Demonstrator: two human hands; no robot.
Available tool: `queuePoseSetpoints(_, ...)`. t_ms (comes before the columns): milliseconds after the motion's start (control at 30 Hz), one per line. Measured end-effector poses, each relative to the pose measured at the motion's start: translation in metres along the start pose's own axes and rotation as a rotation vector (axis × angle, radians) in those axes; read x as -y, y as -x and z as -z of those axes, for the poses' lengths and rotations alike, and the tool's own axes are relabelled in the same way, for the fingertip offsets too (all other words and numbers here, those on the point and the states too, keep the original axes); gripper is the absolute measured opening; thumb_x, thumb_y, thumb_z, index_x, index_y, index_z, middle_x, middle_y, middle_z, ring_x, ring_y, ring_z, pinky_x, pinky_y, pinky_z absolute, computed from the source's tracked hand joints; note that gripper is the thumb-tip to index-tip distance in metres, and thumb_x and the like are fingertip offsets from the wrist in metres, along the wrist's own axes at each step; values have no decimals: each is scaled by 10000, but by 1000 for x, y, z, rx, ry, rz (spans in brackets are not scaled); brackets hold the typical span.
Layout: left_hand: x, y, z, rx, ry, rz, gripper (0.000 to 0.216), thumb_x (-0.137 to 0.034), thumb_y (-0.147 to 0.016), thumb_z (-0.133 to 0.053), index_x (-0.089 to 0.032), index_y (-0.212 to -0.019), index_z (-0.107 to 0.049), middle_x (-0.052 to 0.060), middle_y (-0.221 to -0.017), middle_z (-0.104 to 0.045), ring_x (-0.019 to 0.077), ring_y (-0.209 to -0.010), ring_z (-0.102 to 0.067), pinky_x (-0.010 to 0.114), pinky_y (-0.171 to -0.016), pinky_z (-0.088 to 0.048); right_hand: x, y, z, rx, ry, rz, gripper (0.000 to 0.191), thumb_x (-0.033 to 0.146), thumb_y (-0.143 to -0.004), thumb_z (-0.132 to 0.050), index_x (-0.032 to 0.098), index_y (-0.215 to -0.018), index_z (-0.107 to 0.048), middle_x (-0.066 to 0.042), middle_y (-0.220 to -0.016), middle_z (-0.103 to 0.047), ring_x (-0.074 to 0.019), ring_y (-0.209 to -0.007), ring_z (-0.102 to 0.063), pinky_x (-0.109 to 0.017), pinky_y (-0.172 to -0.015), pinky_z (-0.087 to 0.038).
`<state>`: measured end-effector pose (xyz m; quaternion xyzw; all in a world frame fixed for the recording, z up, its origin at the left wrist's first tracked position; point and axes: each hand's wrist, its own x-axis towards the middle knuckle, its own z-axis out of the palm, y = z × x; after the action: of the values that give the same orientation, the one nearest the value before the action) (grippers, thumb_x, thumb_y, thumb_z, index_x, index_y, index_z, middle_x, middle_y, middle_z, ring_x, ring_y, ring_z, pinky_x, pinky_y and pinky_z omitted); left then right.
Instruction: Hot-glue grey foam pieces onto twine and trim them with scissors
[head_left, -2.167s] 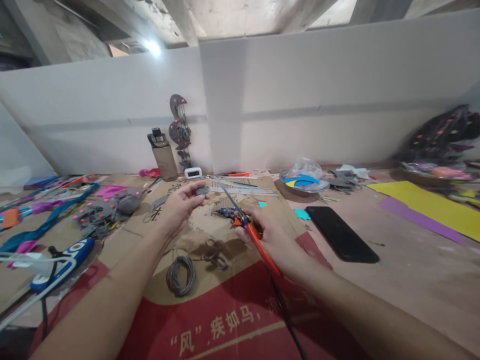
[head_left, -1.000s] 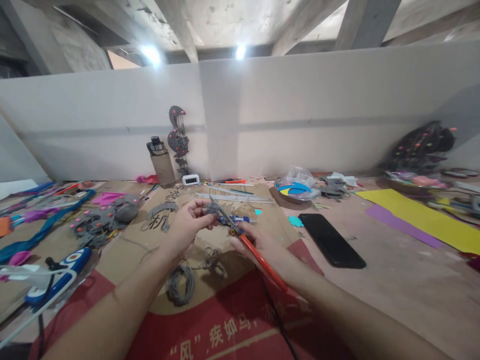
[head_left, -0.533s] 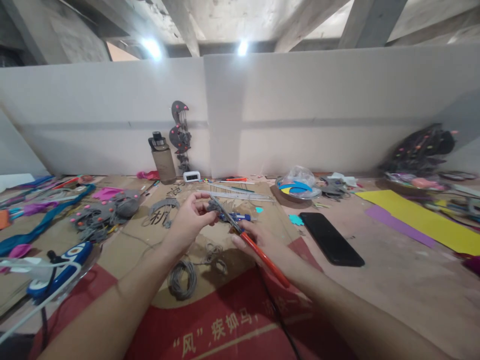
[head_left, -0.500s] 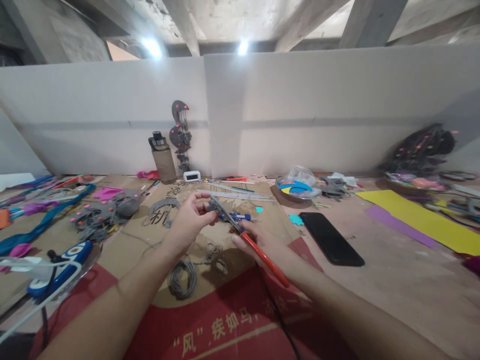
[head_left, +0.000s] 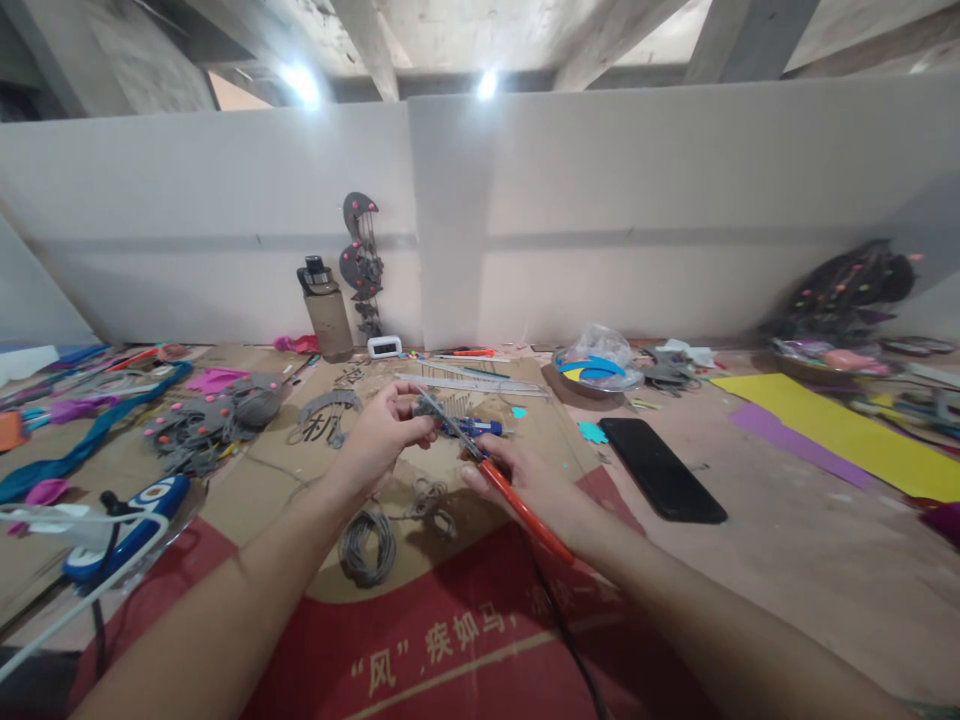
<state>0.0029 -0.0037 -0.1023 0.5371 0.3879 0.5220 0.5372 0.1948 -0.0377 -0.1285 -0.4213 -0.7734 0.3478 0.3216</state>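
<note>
My left hand [head_left: 386, 432] pinches a small grey piece [head_left: 424, 407] between thumb and fingers above the cardboard sheet [head_left: 300, 470]. My right hand [head_left: 525, 482] is closed round a red-handled tool [head_left: 517, 500] with a thin metal tip; a black cord runs from its handle toward me. The tip touches the grey piece in my left hand. A coil of grey cord [head_left: 366, 545] lies on the cardboard below my left wrist, with a smaller tangle [head_left: 435, 500] beside it.
A black phone [head_left: 660, 468] lies to the right. A water bottle [head_left: 327, 308], small clock [head_left: 383, 346] and rulers [head_left: 465, 382] stand near the wall. Grey felt pieces [head_left: 202, 425] and a blue-white tool [head_left: 127, 520] lie left; yellow and purple sheets [head_left: 832, 425] right.
My left hand has brought the grey piece in from further left to meet the tool's tip. Both hands sit closer together; in the last half second little has moved.
</note>
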Motion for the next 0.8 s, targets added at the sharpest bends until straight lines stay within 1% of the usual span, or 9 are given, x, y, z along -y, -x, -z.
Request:
queuePoseSetpoints(133, 0, 0, 0, -9, 35, 68, 458, -175, -567, -739, -169, -951, -489, -26, -653, -604, 92, -503, -538, 222, -498, -387, 1, 1, 1, 1, 18, 5, 303, 421, -822, -526, 199, -1022, -578, -43, -970, -641, -198, -861, -576, -335, -796, -439)
queuePoseSetpoints(367, 1, -2, 4, 8, -66, 54, 422, -167, -604, -717, -164, -956, -484, -43, -567, -581, 92, -485, -530, 202, -477, -380, 2, 2, 2, 12, 38, -6, 308, 443, -831, -505, 213, -1023, -578, -39, -937, -641, -199, -858, -575, -322, -763, -450)
queuePoseSetpoints(567, -1, 0, 2, 12, 25, 109, 424, -143, -587, -724, -159, -942, -492, -37, -617, -594, 77, -483, -522, 198, -478, -397, 4, 2, 3, 26, 27, -11, 290, 418, -819, -527, 197, -997, -586, -36, -888, -645, -195, -830, -578, -310, -757, -445)
queuePoseSetpoints(800, -3, -1, 3, 20, 99, 163, 437, -124, -570, -733, -152, -939, -500, -8, -666, -620, 76, -490, -538, 193, -482, -415, 5, 0, 6, 42, 28, -35, 326, 447, -818, -520, 182, -996, -592, -44, -906, -647, -180, -774, -580, -288, -690, -446)
